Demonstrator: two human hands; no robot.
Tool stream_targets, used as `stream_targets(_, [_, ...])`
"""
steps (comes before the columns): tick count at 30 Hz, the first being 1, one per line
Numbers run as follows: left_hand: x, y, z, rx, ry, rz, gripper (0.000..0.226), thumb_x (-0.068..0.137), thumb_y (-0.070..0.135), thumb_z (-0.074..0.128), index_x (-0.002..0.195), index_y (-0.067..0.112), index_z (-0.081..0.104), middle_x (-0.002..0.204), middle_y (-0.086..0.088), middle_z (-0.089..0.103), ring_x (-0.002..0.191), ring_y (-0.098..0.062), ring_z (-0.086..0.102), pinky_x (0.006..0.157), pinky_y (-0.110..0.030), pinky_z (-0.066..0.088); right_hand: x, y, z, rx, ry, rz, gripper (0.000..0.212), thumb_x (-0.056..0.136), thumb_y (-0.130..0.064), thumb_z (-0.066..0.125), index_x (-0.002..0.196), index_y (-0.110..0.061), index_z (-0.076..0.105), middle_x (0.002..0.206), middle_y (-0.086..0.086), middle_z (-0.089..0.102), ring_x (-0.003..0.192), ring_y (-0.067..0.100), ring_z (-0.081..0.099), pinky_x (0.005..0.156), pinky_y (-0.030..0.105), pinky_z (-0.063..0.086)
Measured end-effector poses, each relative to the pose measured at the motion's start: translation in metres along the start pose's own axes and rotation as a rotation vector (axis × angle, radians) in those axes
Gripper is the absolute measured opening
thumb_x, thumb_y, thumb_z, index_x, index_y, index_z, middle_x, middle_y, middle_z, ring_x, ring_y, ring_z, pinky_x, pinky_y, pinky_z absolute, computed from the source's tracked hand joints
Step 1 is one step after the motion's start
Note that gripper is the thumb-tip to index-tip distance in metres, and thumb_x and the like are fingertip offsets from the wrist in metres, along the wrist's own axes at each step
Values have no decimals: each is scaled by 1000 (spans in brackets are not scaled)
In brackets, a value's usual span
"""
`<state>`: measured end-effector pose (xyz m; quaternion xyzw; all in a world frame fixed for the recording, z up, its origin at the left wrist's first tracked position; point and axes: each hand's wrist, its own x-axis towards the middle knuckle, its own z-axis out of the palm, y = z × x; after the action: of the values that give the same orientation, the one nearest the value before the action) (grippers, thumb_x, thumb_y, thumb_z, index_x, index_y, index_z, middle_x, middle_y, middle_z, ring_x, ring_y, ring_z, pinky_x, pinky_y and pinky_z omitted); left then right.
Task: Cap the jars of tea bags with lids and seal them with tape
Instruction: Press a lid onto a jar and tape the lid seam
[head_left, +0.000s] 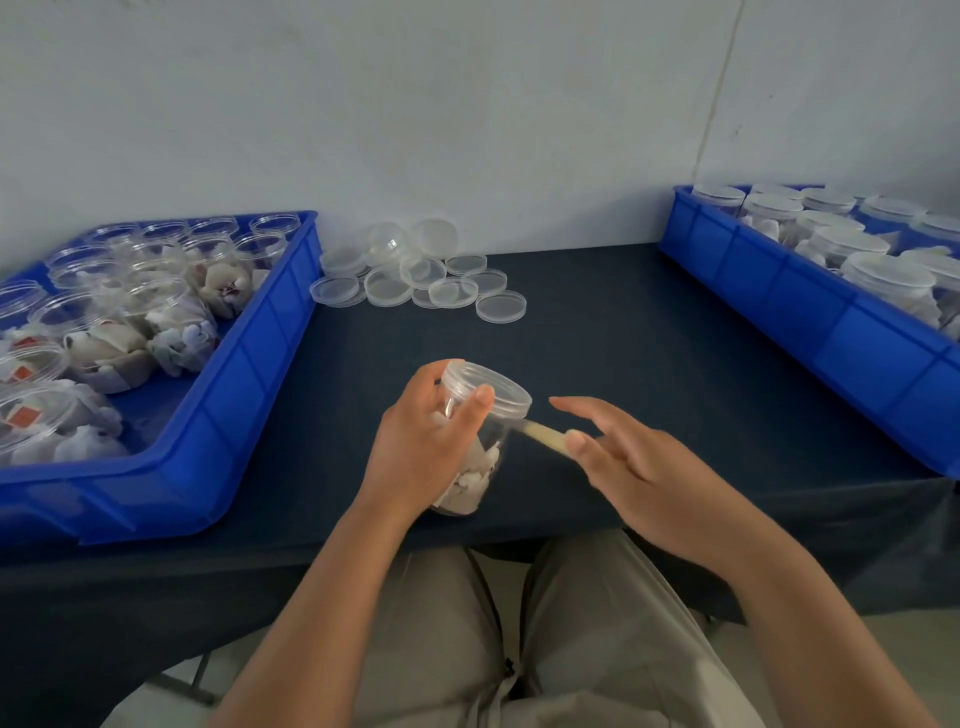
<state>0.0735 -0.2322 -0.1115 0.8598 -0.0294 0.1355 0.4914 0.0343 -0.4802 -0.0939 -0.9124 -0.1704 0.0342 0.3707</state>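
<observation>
Nearest, just over the table edge, the left hand (415, 447) grips a jar (475, 470) of tea bags. Its fingers curl round the clear wall and its thumb tip lies on the side of the lid (491, 387), which already sits on the mouth. Just right of that thumb, a pale strip of tape (543, 432) runs from the lid's rim to the right hand (639, 467). That hand's thumb pinches the strip's free end against its fingers, and the other fingers stretch out straight above it. So this jar looks capped and midway through sealing; the strip seems stuck at one end only and has yet to be wrapped round the seam. Beyond both sets of fingertips, on the dark table (649, 338), lies a heap of loose lids (415, 280), well apart from the hands. Far out past the left hand's knuckles, the left tray (249, 384) holds many open jars (104, 332) of tea bags, none capped. Away past the right hand's fingertips, the right tray (810, 312) holds capped jars (883, 280); whether they carry tape is too small to tell. By that count a good share is done, with much left.
</observation>
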Motion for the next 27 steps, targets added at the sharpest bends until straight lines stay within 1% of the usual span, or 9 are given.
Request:
stream_targets(3, [7, 1, -1, -10, -70, 0, 30, 86, 78, 48, 108, 60, 56, 113, 46, 62, 105, 22, 58, 75, -14, 45, 4, 14, -8, -99, 22, 25, 49, 98, -78, 26, 145, -64, 33, 90, -13, 72, 83, 2, 68, 70, 32, 58])
stream_targets(6, [13, 2, -2, -12, -132, 9, 41, 86, 80, 46, 113, 53, 60, 112, 40, 65, 105, 17, 61, 77, -16, 46, 7, 26, -12, -139, 34, 66, 51, 96, -79, 25, 143, -63, 34, 93, -18, 71, 85, -1, 67, 77, 33, 59])
stream_targets(11, [15, -1, -10, -63, -184, 1, 45, 90, 80, 39, 114, 49, 62, 110, 35, 68, 104, 11, 65, 75, -8, 49, 14, 29, 2, -156, 68, 66, 50, 98, -77, 28, 143, -60, 37, 86, -17, 65, 86, -8, 62, 62, 20, 46])
stream_targets(14, [9, -4, -12, -174, -235, -58, 33, 107, 67, 35, 107, 63, 67, 111, 34, 70, 106, 12, 65, 78, -2, 47, 19, 26, 10, -138, 80, 44, 50, 98, -77, 30, 144, -60, 35, 80, -14, 65, 84, -7, 63, 59, 22, 44])
stream_targets(16, [6, -7, -12, -248, -278, -100, 36, 103, 66, 31, 103, 70, 67, 114, 29, 72, 109, 9, 67, 81, -4, 50, 20, 24, 13, -127, 85, 30, 52, 98, -78, 30, 146, -60, 34, 78, -15, 64, 83, -6, 63, 59, 22, 42])
stream_targets(19, [5, -11, -12, -329, -324, -152, 41, 98, 72, 30, 107, 66, 69, 116, 24, 74, 110, 4, 69, 81, -7, 52, 20, 20, 17, -113, 94, 14, 54, 98, -78, 32, 149, -61, 32, 71, -25, 60, 75, -4, 63, 57, 20, 38])
stream_targets(22, [7, -15, -10, -453, -404, -198, 56, 90, 86, 40, 119, 51, 75, 123, 8, 77, 115, -10, 72, 87, -21, 59, 19, 16, 18, -100, 78, -7, 59, 97, -78, 30, 153, -62, 25, 73, -35, 58, 69, -4, 61, 56, 19, 35])
stream_targets(24, [8, -21, -5, -553, -473, -268, 87, 75, 97, 54, 129, 32, 76, 131, -9, 75, 123, -27, 71, 99, -37, 59, 17, 14, 17, -100, 73, -28, 56, 99, -77, 30, 153, -66, 23, 73, -24, 61, 67, 1, 61, 56, 18, 35])
stream_targets(27, [11, -26, -1, -610, -515, -306, 104, 70, 98, 60, 135, 18, 72, 137, -18, 70, 130, -36, 66, 109, -47, 53, 15, 12, 15, -104, 59, -56, 52, 101, -75, 31, 151, -75, 19, 82, -19, 69, 71, 2, 64, 60, 20, 45])
